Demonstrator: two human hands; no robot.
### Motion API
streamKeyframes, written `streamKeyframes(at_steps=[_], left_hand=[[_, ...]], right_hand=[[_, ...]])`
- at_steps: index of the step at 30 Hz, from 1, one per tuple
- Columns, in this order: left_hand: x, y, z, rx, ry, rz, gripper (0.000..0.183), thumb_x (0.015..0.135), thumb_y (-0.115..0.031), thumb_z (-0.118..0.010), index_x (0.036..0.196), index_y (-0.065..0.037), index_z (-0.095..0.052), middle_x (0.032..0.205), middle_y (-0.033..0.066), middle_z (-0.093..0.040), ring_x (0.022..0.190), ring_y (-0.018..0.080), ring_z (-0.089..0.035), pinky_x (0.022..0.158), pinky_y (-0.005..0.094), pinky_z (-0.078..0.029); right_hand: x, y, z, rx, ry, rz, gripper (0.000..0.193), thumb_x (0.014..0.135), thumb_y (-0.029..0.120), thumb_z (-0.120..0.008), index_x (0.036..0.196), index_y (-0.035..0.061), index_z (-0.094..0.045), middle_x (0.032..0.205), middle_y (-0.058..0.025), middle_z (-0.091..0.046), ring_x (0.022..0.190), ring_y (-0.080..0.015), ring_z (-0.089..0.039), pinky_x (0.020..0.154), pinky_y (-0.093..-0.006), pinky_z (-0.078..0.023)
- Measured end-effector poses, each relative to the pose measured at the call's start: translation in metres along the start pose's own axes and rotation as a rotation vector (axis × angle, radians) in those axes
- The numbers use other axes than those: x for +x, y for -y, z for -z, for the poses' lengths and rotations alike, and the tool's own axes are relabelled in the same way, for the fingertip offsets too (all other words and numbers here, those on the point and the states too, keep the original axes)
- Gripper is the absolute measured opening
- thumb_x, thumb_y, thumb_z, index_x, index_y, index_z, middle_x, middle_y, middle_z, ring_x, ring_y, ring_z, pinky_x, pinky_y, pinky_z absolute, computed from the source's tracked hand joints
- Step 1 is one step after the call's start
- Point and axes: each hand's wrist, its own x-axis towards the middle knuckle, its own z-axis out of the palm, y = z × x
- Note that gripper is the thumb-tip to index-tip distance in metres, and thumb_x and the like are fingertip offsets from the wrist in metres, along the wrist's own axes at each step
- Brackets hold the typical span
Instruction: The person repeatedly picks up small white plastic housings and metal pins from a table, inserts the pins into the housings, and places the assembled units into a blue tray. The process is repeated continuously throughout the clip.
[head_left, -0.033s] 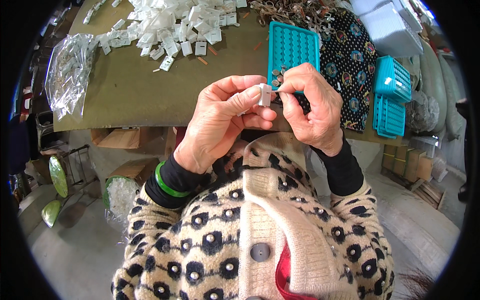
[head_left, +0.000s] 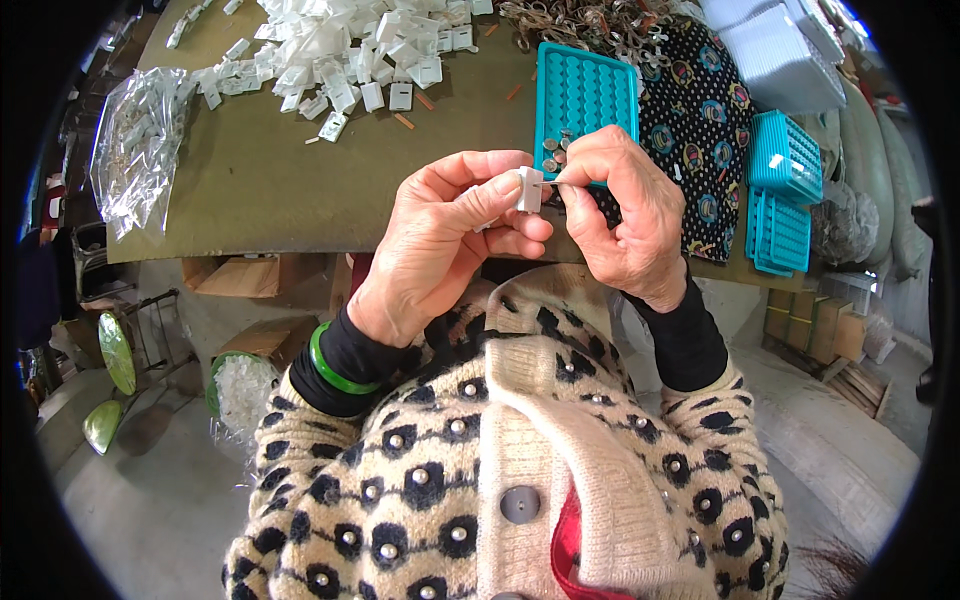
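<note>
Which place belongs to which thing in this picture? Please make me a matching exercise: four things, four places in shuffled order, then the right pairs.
Things
1. white block
2. green bangle
3. thin piece
4. clear bag

Places
A. around the left black cuff
B. at the left end of the table
C. pinched by the left hand
D. between thumb and finger of the right hand

Pairs: 1-C, 2-A, 3-D, 4-B
</note>
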Motion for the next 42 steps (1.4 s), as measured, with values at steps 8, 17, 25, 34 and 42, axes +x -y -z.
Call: streamKeyframes(at_steps=[8, 17, 25, 34, 42], left_hand=[[0.000, 0.001, 0.000, 0.000, 0.048, 0.019, 0.022, 0.095, -0.009, -0.061, 0.115, 0.001, -0.063, 0.106, 0.0133, -0.069, 0.081, 0.0187, -0.070, 0.069, 0.0344, -0.063], [0.000, 0.001, 0.002, -0.022, 0.066, 0.010, 0.022, 0.095, -0.008, -0.061, 0.115, 0.001, -0.063, 0.106, 0.0126, -0.069, 0.082, 0.0190, -0.070, 0.071, 0.0344, -0.063], [0.000, 0.001, 0.003, -0.064, 0.022, -0.002, 0.019, 0.094, -0.007, -0.063, 0.111, 0.002, -0.063, 0.098, 0.0141, -0.069, 0.078, 0.0221, -0.071, 0.067, 0.0344, -0.063], [-0.002, 0.001, 0.005, -0.022, -0.009, -0.014, 0.020, 0.094, -0.008, -0.063, 0.111, 0.002, -0.063, 0.095, 0.0134, -0.069, 0.076, 0.0221, -0.070, 0.067, 0.0342, -0.062], [-0.003, -0.001, 0.006, -0.036, -0.008, -0.040, 0.020, 0.094, -0.008, -0.064, 0.110, 0.003, -0.062, 0.094, 0.0123, -0.068, 0.075, 0.0216, -0.070, 0.066, 0.0332, -0.062]], right_hand=[[-0.002, 0.000, 0.003, -0.011, 0.005, 0.005, 0.019, 0.070, -0.012, -0.058, 0.085, 0.0006, -0.055, 0.081, -0.0113, -0.056, 0.070, -0.0267, -0.058, 0.062, -0.0350, -0.050], [-0.001, 0.003, 0.003, -0.019, 0.016, -0.006, 0.020, 0.070, -0.012, -0.059, 0.085, 0.0010, -0.055, 0.081, -0.0109, -0.056, 0.070, -0.0265, -0.058, 0.062, -0.0344, -0.049], [0.002, 0.003, 0.000, -0.026, 0.058, -0.009, 0.021, 0.070, -0.012, -0.060, 0.085, 0.0014, -0.055, 0.080, -0.0109, -0.055, 0.070, -0.0266, -0.057, 0.062, -0.0345, -0.049], [0.005, 0.004, -0.007, -0.037, 0.073, 0.017, 0.021, 0.071, -0.012, -0.060, 0.086, 0.0018, -0.055, 0.080, -0.0109, -0.056, 0.070, -0.0272, -0.057, 0.060, -0.0347, -0.049], [0.004, 0.008, -0.015, -0.028, 0.053, 0.014, 0.023, 0.070, -0.014, -0.061, 0.086, 0.0014, -0.054, 0.081, -0.0110, -0.056, 0.070, -0.0278, -0.058, 0.060, -0.0350, -0.049]])
